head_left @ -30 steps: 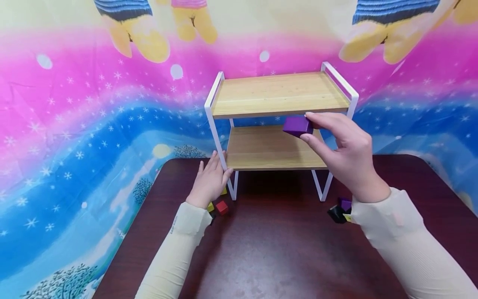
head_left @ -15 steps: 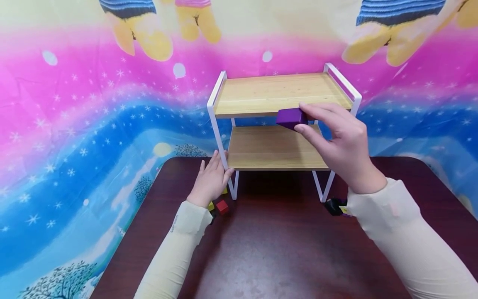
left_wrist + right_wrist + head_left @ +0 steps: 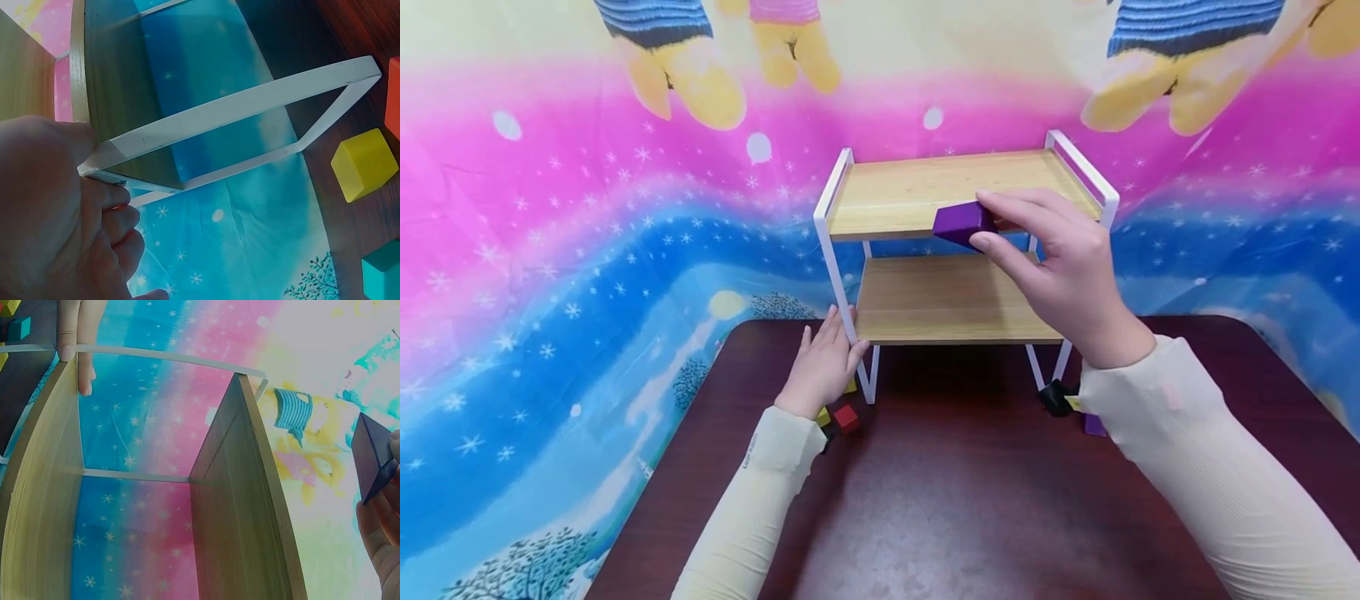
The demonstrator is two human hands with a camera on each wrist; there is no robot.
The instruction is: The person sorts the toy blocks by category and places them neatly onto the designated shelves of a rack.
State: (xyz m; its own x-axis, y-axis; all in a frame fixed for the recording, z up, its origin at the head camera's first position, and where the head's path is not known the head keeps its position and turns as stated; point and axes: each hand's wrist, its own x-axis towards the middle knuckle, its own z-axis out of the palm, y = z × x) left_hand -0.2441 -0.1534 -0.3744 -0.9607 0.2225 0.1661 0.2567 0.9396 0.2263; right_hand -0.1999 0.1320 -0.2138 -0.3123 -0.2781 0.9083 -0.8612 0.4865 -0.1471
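Note:
A two-tier shelf (image 3: 917,183) with wooden boards and a white frame stands at the back of the table. My right hand (image 3: 1067,271) pinches a purple block (image 3: 958,225) between thumb and fingertips. In the head view the block overlaps the front edge of the upper board; the right wrist view shows the same block (image 3: 373,456) apart from that board. With the thumb in front and the fingers along the outer side, my left hand (image 3: 818,367) holds the white frame (image 3: 237,106) at the lower board's left corner.
Beside the left leg lie a red block (image 3: 846,418), yellow blocks (image 3: 364,164) and a teal block (image 3: 382,272). Near the right leg are a black block (image 3: 1055,400) and another purple block (image 3: 1095,425), partly behind the sleeve. A printed cloth (image 3: 625,208) hangs behind the table.
My right hand has moved left and upward with the purple block, from below the upper board's edge to overlapping it in the head view. The left hand stays put.

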